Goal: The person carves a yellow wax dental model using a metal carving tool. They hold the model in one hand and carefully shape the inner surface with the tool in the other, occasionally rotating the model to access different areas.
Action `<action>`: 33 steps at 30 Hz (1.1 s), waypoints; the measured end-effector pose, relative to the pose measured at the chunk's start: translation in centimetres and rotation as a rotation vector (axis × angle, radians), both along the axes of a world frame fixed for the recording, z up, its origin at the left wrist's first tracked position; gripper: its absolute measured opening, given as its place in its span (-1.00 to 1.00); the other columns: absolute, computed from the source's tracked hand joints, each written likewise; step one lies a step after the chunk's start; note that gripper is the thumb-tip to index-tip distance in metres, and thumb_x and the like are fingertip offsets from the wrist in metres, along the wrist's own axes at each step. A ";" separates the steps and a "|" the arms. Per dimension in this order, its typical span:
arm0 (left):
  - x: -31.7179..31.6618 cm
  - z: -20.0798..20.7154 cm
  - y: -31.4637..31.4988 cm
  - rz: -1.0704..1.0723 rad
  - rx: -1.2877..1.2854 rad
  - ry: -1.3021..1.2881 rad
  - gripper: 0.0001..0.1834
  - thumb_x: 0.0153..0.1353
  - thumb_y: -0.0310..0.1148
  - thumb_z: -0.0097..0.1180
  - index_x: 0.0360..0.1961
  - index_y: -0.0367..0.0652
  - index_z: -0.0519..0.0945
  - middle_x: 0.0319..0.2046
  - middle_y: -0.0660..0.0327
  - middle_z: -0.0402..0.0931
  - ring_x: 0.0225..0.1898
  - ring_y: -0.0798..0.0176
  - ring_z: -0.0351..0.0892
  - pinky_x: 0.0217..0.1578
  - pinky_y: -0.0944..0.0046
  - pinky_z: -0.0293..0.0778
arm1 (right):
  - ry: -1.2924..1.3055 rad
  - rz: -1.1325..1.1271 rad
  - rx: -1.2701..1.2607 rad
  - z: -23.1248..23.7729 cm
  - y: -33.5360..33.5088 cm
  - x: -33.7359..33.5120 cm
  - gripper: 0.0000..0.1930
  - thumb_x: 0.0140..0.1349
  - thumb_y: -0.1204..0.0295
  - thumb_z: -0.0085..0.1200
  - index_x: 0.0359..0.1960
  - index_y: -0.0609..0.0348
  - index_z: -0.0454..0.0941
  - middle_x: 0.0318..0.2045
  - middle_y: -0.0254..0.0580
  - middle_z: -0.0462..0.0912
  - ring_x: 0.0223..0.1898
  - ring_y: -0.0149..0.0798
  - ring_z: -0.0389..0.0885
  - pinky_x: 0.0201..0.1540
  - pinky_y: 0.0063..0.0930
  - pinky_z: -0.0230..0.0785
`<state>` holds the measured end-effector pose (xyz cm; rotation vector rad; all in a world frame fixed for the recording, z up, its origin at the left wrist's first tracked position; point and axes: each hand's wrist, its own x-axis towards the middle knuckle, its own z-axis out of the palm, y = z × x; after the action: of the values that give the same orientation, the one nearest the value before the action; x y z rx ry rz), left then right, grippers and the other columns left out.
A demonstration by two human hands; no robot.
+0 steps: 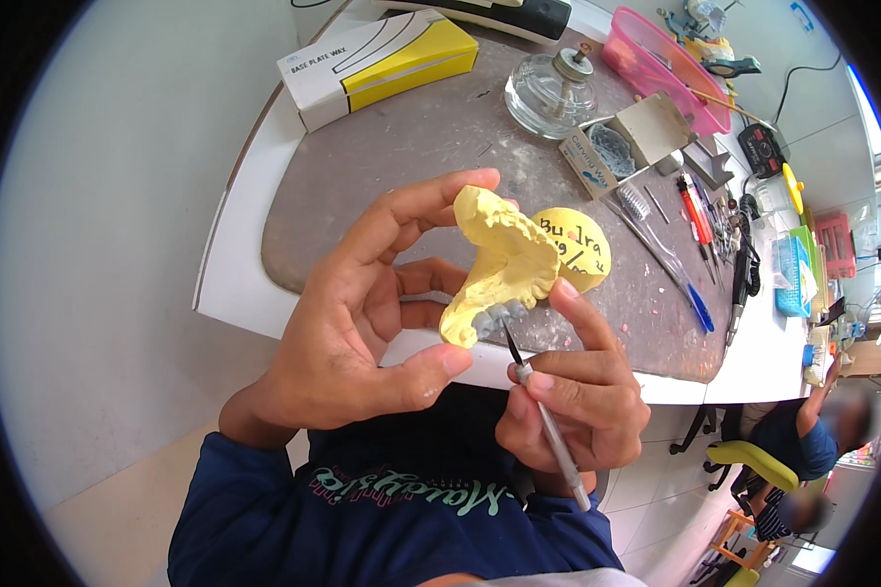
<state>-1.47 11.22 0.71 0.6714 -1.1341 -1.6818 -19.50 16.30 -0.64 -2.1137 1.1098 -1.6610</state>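
My left hand [347, 313] grips a yellow plaster dental cast [504, 249] between the thumb and fingers, held up over the front edge of the bench. Grey wax tooth shapes [500, 315] sit along its lower rim. My right hand [589, 406] holds a slim carving knife [561, 445] like a pen, its silver handle pointing down toward my body. The knife's dark tip touches or lies very near the grey wax. My right index finger rests against the cast's side. Behind it lies a round yellow plaster piece [579, 256] with handwriting.
On the grey bench mat [362, 196] stand a white and yellow box [401, 73], a glass spirit lamp [550, 98] and an open carton of blue-grey wax [612, 149]. A toothbrush [666, 256], several tools and a pink basket [656, 64] lie right. Another person [803, 430] is at the far right.
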 end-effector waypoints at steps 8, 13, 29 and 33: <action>-0.1 0.0 0.0 0.008 0.004 -0.001 0.04 -0.06 -0.25 0.40 0.42 -0.31 0.12 0.29 -0.18 0.31 0.19 0.03 0.54 0.19 0.06 0.52 | 0.003 -0.005 0.002 0.0 0.0 -0.1 -0.71 -0.03 0.61 0.41 -0.27 0.17 0.59 -0.46 -0.16 0.71 0.03 0.22 0.68 0.04 -0.11 0.60; -0.1 0.0 0.1 0.020 0.006 -0.002 0.04 -0.07 -0.26 0.40 0.41 -0.31 0.13 0.29 -0.18 0.31 0.19 0.03 0.53 0.19 0.07 0.52 | 0.004 -0.006 0.000 0.0 0.0 0.0 -0.71 -0.03 0.61 0.41 -0.27 0.17 0.59 -0.46 -0.16 0.70 0.03 0.22 0.68 0.05 -0.10 0.60; 0.5 -1.4 -0.4 0.013 -0.460 -0.135 -0.11 -0.06 -0.65 0.16 0.40 -0.25 0.22 0.34 -0.26 0.24 0.30 0.05 0.41 0.28 0.15 0.38 | -0.061 0.029 0.047 0.0 -0.2 -0.3 -0.76 -0.03 0.62 0.39 -0.36 0.19 0.56 -0.51 -0.13 0.68 -0.03 0.27 0.70 0.03 -0.07 0.59; 0.5 -1.4 -0.6 0.014 -0.528 -0.160 -0.13 -0.05 -0.66 0.16 0.39 -0.28 0.24 0.33 -0.29 0.23 0.30 0.02 0.40 0.29 0.15 0.37 | -0.025 0.010 0.042 0.1 -0.4 -0.4 -0.75 -0.05 0.61 0.41 -0.37 0.18 0.57 -0.51 -0.15 0.69 -0.03 0.23 0.71 0.01 -0.11 0.60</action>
<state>-0.98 10.64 -0.69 0.4759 -1.6029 -1.2497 -19.85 15.95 -0.49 -2.0639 1.1154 -1.6404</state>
